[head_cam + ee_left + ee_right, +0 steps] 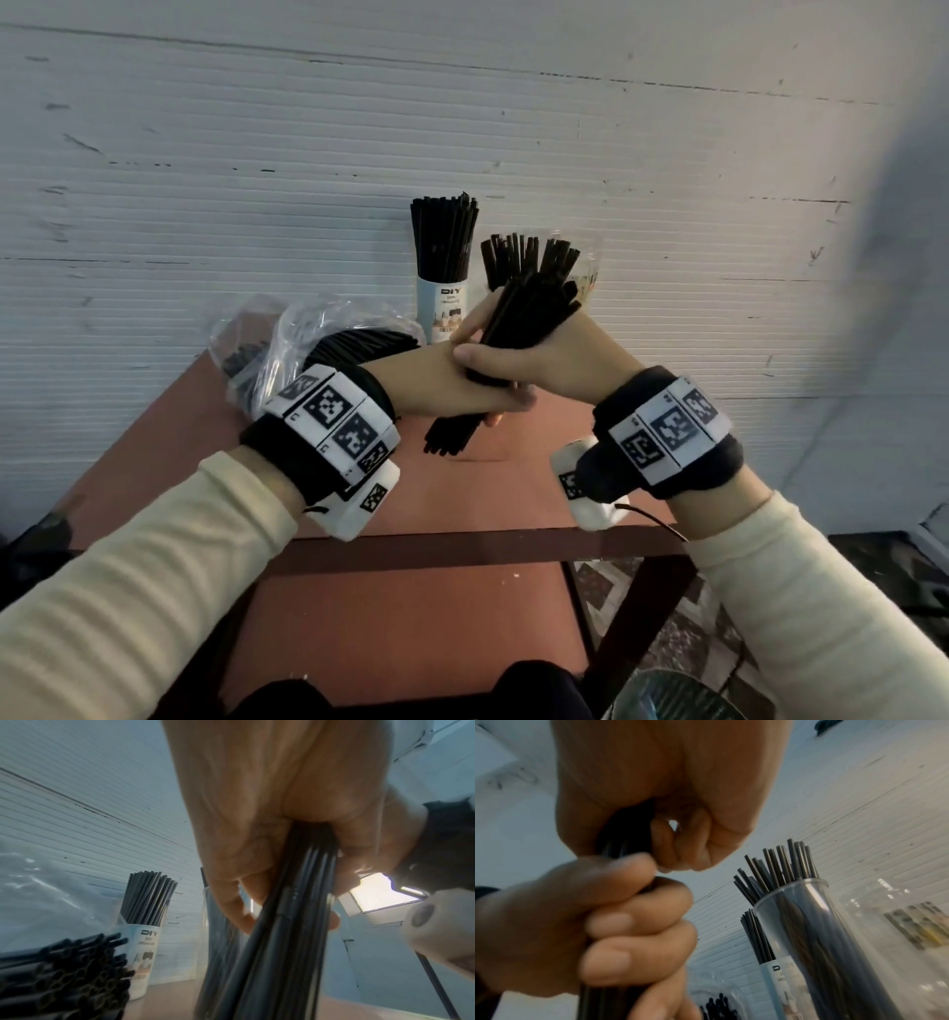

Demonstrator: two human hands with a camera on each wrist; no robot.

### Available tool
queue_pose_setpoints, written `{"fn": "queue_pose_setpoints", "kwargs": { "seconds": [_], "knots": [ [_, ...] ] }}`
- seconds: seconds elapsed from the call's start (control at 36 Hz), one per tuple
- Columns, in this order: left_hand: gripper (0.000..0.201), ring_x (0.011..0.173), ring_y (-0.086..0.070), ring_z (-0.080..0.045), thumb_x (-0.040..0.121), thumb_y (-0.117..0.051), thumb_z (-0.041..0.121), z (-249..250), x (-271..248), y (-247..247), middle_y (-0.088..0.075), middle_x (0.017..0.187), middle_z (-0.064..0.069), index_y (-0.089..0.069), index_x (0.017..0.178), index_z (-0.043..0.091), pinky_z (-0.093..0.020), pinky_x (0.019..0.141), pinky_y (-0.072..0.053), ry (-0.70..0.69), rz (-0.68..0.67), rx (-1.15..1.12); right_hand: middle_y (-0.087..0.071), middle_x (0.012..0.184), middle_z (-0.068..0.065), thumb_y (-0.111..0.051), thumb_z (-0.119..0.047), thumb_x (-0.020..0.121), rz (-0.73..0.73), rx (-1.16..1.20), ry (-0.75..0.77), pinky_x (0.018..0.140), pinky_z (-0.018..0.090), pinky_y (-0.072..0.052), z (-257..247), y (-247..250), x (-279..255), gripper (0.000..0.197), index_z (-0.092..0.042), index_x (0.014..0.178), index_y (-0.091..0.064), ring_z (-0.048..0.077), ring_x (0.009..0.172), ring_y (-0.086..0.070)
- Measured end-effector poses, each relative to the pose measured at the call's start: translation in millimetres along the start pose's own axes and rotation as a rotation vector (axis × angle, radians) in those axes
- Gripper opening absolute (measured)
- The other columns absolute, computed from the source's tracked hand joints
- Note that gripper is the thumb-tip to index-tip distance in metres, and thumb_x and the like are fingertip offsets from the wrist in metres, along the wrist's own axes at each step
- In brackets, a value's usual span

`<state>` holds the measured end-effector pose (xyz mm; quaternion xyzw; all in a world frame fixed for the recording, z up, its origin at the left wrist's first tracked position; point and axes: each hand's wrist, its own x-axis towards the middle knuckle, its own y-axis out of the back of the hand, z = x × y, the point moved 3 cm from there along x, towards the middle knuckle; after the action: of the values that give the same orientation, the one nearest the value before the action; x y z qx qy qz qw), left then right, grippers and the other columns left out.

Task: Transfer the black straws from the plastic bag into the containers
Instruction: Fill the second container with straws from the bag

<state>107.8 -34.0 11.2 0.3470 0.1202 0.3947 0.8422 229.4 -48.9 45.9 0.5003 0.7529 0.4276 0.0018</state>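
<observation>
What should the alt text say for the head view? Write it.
Both hands, left hand and right hand, grip one bundle of black straws above a reddish table. Behind stand two straw-filled containers; a plastic bag of straws lies left.

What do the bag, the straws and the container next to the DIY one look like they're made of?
Bag: thin clear plastic film, glossy, crinkled with glare.
Straws: probably plastic, smooth black hollow tubes with a slight sheen; both hands grip this bundle.
Container: clear rigid plastic, likely; straws show through its wall, rim smooth.
</observation>
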Motion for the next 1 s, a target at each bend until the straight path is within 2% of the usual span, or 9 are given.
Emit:
{"fn": "queue_pose_setpoints", "kwargs": {
  "seconds": [0.11, 0.19, 0.28, 0.42, 0.5, 0.58, 0.69, 0.89, 1.0],
  "knots": [
    [0.047, 0.089, -0.067, -0.015, 0.078, -0.075, 0.049, -3, 13, 3, -0.070, 0.094, -0.001, -0.061, 0.110, 0.018, -0.040, 0.086, -0.056, 0.026, 0.166, 0.103, -0.065, 0.078, 0.016, -0.070, -0.008, 0.084, 0.187, 0.016, 0.040, 0.070, 0.028, -0.052, -3, 18, 5, 0.015, 0.005, 0.081, -0.063, 0.019, 0.073, -0.063],
    [0.079, 0.102, -0.056, -0.008, 0.062, -0.085, 0.056, -4, 22, 11, -0.053, 0.107, 0.012, -0.036, 0.117, 0.026, -0.027, 0.090, -0.048, -0.015, 0.478, 0.155, -0.060, 0.066, -0.001, -0.070, -0.010, 0.084, 0.346, 0.087, 0.016, 0.059, 0.021, -0.046, -1, 50, 18, 0.016, -0.003, 0.073, -0.060, 0.005, 0.061, -0.057],
    [0.111, 0.129, -0.037, -0.015, 0.056, -0.088, 0.055, -13, 37, 19, -0.034, 0.137, -0.002, -0.023, 0.140, 0.021, -0.033, 0.110, -0.033, -0.074, 0.689, 0.099, -0.054, 0.061, -0.010, -0.070, -0.016, 0.081, 0.497, 0.138, -0.025, 0.048, 0.015, -0.038, 2, 87, 32, 0.016, -0.013, 0.072, -0.058, 0.000, 0.053, -0.051],
    [0.152, 0.150, -0.001, -0.016, 0.054, -0.091, 0.049, -33, 75, 34, 0.006, 0.163, -0.003, 0.022, 0.152, 0.020, -0.039, 0.122, -0.010, 0.103, 0.646, 0.013, -0.054, 0.068, 0.002, -0.071, -0.019, 0.075, 0.611, 0.197, -0.112, 0.045, 0.024, -0.033, 11, 126, 56, 0.020, -0.016, 0.070, -0.052, 0.014, 0.057, -0.048],
    [0.159, 0.150, -0.006, -0.015, 0.050, -0.091, 0.053, -48, 92, 41, 0.001, 0.164, -0.002, 0.031, 0.147, 0.024, -0.039, 0.122, -0.011, 0.166, 0.522, -0.081, -0.056, 0.070, 0.005, -0.070, -0.019, 0.074, 0.598, 0.182, -0.175, 0.046, 0.026, -0.031, 21, 134, 73, 0.019, -0.014, 0.072, -0.052, 0.020, 0.060, -0.048],
    [0.126, 0.139, -0.037, -0.016, 0.063, -0.090, 0.036, -54, 99, 44, -0.038, 0.153, 0.000, -0.006, 0.155, 0.018, -0.032, 0.115, -0.028, 0.168, 0.446, -0.090, -0.053, 0.069, 0.007, -0.070, -0.020, 0.074, 0.532, 0.112, -0.214, 0.045, 0.026, -0.031, 31, 135, 88, 0.021, -0.013, 0.072, -0.051, 0.022, 0.062, -0.045],
    [0.068, 0.118, -0.055, -0.011, 0.071, -0.086, 0.036, -60, 98, 46, -0.060, 0.125, 0.011, -0.051, 0.129, 0.027, -0.034, 0.106, -0.042, 0.146, 0.419, -0.050, -0.046, 0.064, 0.004, -0.069, -0.019, 0.076, 0.442, -0.009, -0.265, 0.042, 0.024, -0.030, 43, 128, 105, 0.027, -0.018, 0.064, -0.045, 0.017, 0.052, -0.040],
    [0.093, 0.118, -0.058, -0.009, 0.051, -0.083, 0.060, -66, 97, 45, -0.063, 0.126, 0.013, -0.052, 0.133, 0.029, -0.040, 0.107, -0.045, 0.136, 0.421, -0.111, -0.043, 0.063, 0.002, -0.069, -0.029, 0.081, 0.205, -0.165, -0.370, 0.046, 0.024, -0.034, 63, 102, 117, 0.025, -0.014, 0.074, -0.050, 0.013, 0.051, -0.040],
    [0.092, 0.120, -0.056, -0.009, 0.056, -0.084, 0.057, -65, 94, 45, -0.062, 0.127, 0.011, -0.051, 0.136, 0.026, -0.041, 0.108, -0.043, 0.117, 0.421, -0.098, -0.058, 0.075, -0.002, -0.064, -0.042, 0.087, 0.171, -0.251, -0.366, 0.064, 0.022, -0.045, 72, 87, 111, 0.031, -0.013, 0.079, -0.057, 0.009, 0.067, -0.055]
  ]
}}
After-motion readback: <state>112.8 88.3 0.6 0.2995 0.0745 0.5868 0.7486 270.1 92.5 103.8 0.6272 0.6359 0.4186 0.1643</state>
